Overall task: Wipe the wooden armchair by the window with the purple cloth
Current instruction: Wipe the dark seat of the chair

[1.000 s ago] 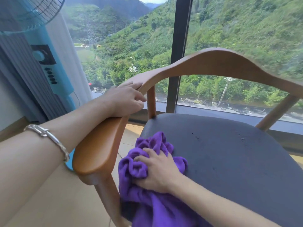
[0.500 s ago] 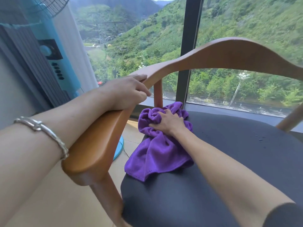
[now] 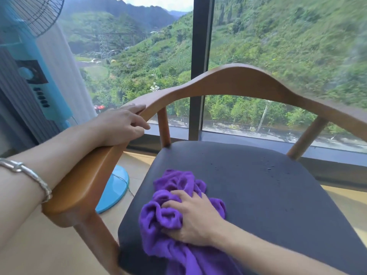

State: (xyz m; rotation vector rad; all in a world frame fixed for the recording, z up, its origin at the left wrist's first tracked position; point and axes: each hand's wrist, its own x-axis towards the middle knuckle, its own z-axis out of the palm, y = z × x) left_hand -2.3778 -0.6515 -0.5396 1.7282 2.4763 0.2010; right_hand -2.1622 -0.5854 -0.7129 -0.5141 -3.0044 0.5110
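- Wooden armchair [image 3: 238,80]: stood across the centre and right of the frame, before a window [image 3: 288,46]. Showed a curved back rail across the upper middle and a dark seat pad [image 3: 258,195] below it.
- Purple cloth [image 3: 158,217]: lay bunched on the lower-left part of the seat pad, near its front corner, with one tail trailing toward the bottom edge of the frame.
- Right hand [image 3: 194,219]: sat at lower centre. Pressed down on the cloth with fingers curled into its folds, gripping it against the pad.
- Left hand [image 3: 119,126]: sat at centre left. Rested on top of the left armrest [image 3: 83,179] where it bends up into the back rail, fingers nearly straight and draped over the wood, clasping nothing. Judged a steadying touch only.
- Bracelet [image 3: 25,171]: worn on the left wrist, at the far left edge.
- Done, as judged: wiping under way on the seat pad, in its lower-left part only.
- Left, as judged: noted small pale specks [image 3: 268,168] on the right-centre of the pad, well apart from the cloth, so counted that part as unreached. Could not tell whether any wood had been wiped. Listed back rail, both armrests and upright posts as probably outstanding.
- Blue fan [image 3: 39,92]: stood at upper left, with its round base [image 3: 113,189] on the floor beyond the left armrest.
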